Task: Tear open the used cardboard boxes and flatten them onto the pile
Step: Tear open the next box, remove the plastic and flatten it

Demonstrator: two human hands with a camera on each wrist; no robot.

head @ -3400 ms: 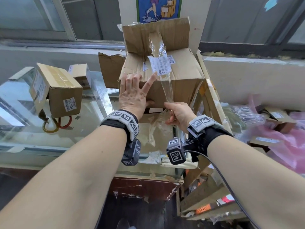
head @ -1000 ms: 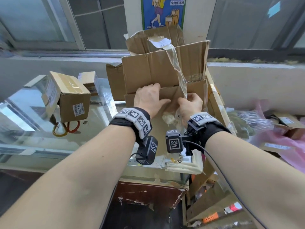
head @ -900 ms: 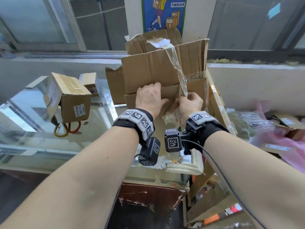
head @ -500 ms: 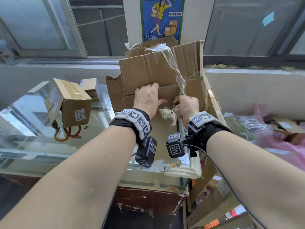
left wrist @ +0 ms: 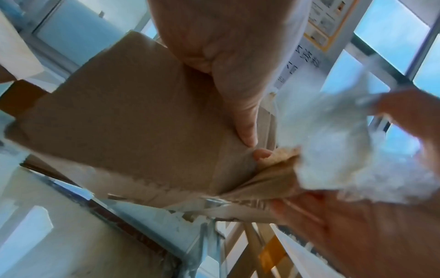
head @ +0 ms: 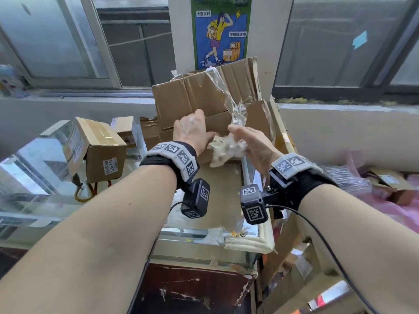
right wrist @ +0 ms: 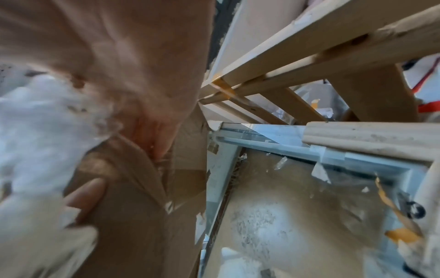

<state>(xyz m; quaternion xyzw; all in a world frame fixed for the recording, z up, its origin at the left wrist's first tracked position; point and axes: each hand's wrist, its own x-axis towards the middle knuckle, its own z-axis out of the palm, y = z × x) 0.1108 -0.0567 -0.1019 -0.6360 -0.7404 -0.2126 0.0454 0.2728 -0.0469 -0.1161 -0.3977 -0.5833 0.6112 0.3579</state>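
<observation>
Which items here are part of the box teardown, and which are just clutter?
In the job:
- torn cardboard box, braced by the left hand
- packing tape, wadded and gripped in the right hand, a strip still running up to the box

Lying about:
- taped small box on the glass counter
- wall poster
- pink plastic bags

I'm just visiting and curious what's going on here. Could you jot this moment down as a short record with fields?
Activity: stripping tape off a used cardboard box
Left hand: grips the opened box, steadying it
Right hand: holds a crumpled wad of clear tape, its strip still stuck to the box
Surface: glass counter
Nearby: smaller sealed box to the left
</observation>
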